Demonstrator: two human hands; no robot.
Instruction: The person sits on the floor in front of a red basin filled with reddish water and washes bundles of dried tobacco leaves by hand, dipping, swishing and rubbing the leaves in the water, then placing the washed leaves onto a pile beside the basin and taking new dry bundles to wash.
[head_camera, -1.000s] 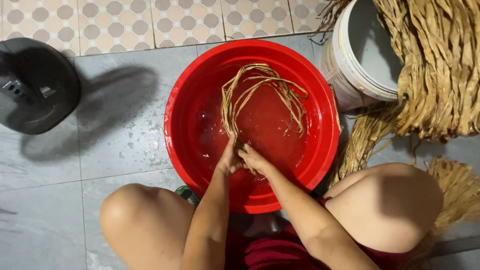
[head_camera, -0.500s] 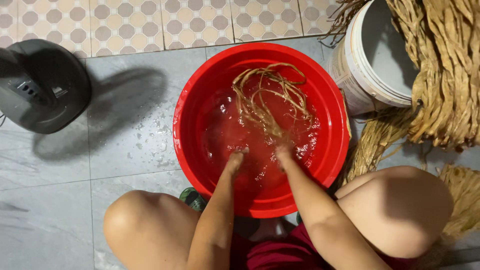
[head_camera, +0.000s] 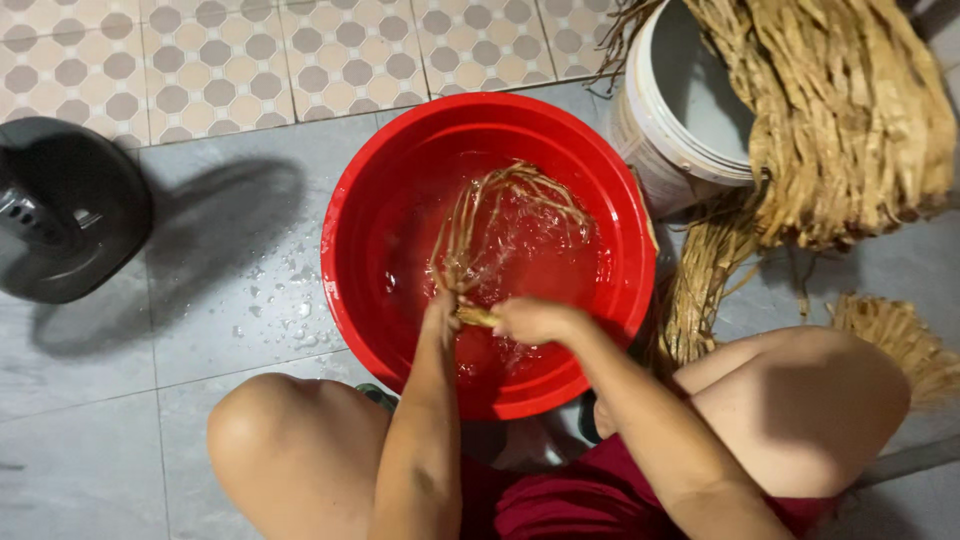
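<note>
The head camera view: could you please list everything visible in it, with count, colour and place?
Round red plastic basin: one, red, centre of the floor, holding water.
Bundle of wet straw-like fibres: one, tan, in the basin, gripped at its near end.
White plastic bucket: one, white, right of the basin.
Dry fibre bundles: several, tan, over the bucket and on the floor at right.
Round black object: one, black, far left.
Grey floor tiles: wet near the basin.
Patterned tiles: beige, top.
Knees: two, bottom.
Left hand: on the fibres.
Right hand: on the fibres.
</note>
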